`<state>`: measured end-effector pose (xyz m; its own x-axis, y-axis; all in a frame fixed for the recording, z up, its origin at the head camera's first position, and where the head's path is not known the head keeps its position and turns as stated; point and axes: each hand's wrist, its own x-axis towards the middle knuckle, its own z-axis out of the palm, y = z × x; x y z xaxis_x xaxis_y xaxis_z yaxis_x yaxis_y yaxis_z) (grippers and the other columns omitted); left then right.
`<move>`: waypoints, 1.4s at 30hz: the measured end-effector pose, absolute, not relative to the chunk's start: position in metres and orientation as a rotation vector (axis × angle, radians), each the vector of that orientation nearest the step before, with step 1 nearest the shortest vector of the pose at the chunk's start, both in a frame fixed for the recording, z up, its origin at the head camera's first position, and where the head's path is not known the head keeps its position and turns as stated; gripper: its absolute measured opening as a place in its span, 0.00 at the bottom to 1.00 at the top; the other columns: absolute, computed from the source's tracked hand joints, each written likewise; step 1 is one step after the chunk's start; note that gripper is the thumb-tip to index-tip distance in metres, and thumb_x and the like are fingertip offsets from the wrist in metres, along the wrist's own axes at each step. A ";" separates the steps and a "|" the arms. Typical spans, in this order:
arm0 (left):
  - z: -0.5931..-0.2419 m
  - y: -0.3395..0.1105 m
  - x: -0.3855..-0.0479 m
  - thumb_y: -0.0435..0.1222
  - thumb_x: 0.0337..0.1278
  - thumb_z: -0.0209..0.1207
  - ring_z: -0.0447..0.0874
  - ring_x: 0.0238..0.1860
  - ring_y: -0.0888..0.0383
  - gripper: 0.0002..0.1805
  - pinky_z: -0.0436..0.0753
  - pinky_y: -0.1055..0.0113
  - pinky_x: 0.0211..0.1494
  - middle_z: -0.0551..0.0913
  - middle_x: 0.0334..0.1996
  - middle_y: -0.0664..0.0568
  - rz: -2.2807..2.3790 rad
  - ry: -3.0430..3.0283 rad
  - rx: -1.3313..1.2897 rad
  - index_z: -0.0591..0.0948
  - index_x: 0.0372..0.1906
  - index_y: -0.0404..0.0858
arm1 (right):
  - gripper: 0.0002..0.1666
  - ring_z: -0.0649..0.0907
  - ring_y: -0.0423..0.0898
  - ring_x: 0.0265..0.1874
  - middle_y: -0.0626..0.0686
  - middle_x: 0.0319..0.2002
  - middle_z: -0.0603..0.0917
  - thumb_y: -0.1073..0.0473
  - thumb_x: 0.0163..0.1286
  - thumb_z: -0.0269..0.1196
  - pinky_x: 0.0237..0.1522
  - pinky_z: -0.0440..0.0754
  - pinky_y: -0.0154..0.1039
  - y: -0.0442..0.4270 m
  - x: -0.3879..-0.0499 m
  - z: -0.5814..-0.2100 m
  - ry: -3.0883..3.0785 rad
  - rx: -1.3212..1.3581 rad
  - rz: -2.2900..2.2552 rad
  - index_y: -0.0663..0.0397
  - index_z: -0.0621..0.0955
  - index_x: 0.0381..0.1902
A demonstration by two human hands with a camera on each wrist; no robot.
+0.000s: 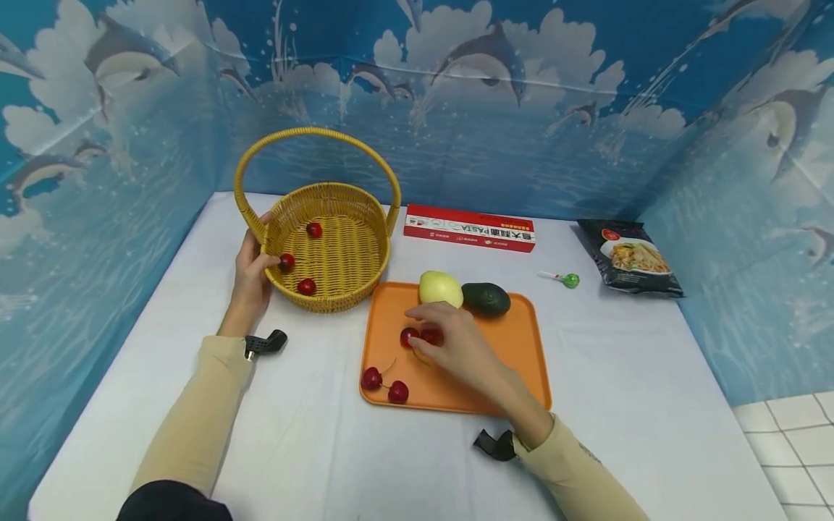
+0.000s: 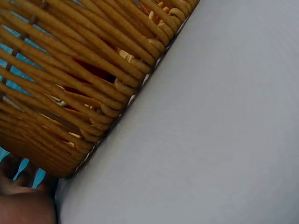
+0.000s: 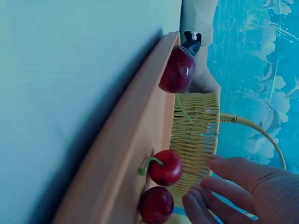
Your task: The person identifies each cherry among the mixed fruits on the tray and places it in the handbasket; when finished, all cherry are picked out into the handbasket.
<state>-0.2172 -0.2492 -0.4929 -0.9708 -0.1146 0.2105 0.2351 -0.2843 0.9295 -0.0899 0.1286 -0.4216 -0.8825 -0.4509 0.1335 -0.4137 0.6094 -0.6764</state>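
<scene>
My left hand [image 1: 250, 273] grips the left side of a yellow wicker basket [image 1: 365, 298], thumb over its rim. Inside the basket lie a few red cherries [image 1: 307, 286]. The basket's woven wall [image 2: 93, 60] fills the upper left of the left wrist view. Over an orange tray [image 1: 482, 394], my right hand [image 1: 456, 347] hovers with thumb and fingers apart, close to a cherry [image 1: 409, 336] and another beside it. In the right wrist view that hand [image 3: 243, 189] holds nothing, near a stemmed cherry [image 3: 166, 168]. Two more cherries [image 1: 398, 392] sit at the tray's near-left corner.
A pale yellow-green fruit [image 1: 440, 288] and an avocado [image 1: 486, 299] lie along the tray's far side. Behind the tray is a red pasta box [image 1: 469, 228]. To the right are a green lollipop [image 1: 570, 281] and a black food packet [image 1: 628, 259].
</scene>
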 end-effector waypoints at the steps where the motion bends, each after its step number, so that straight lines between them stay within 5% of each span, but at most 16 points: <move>1: -0.493 -0.250 -0.217 0.21 0.50 0.45 0.60 0.78 0.47 0.46 0.68 0.64 0.74 0.63 0.81 0.50 -2.349 -1.730 -0.149 0.68 0.80 0.46 | 0.26 0.88 0.48 0.52 0.52 0.56 0.87 0.61 0.64 0.76 0.57 0.86 0.45 0.128 -0.090 -0.423 2.775 -0.748 -1.136 0.55 0.86 0.60; 15: -0.492 -0.248 -0.215 0.21 0.50 0.44 0.63 0.75 0.46 0.46 0.72 0.66 0.69 0.64 0.80 0.49 -2.371 -1.704 -0.139 0.68 0.79 0.46 | 0.22 0.83 0.46 0.58 0.48 0.54 0.89 0.61 0.65 0.76 0.62 0.82 0.45 0.120 -0.086 -0.434 2.769 -0.818 -0.986 0.53 0.88 0.57; 42: -0.492 -0.248 -0.214 0.21 0.51 0.44 0.59 0.79 0.46 0.46 0.68 0.66 0.73 0.62 0.81 0.50 -2.374 -1.721 -0.147 0.67 0.80 0.47 | 0.21 0.84 0.42 0.54 0.44 0.51 0.90 0.55 0.67 0.75 0.62 0.81 0.42 0.113 -0.080 -0.444 2.710 -0.929 -0.877 0.48 0.88 0.58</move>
<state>-0.2142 -0.2481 -0.4920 -0.9740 -0.1067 0.2000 0.2232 -0.2988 0.9278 -0.0799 0.1127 -0.4438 -0.7982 -0.6003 0.0495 -0.5156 0.6383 -0.5717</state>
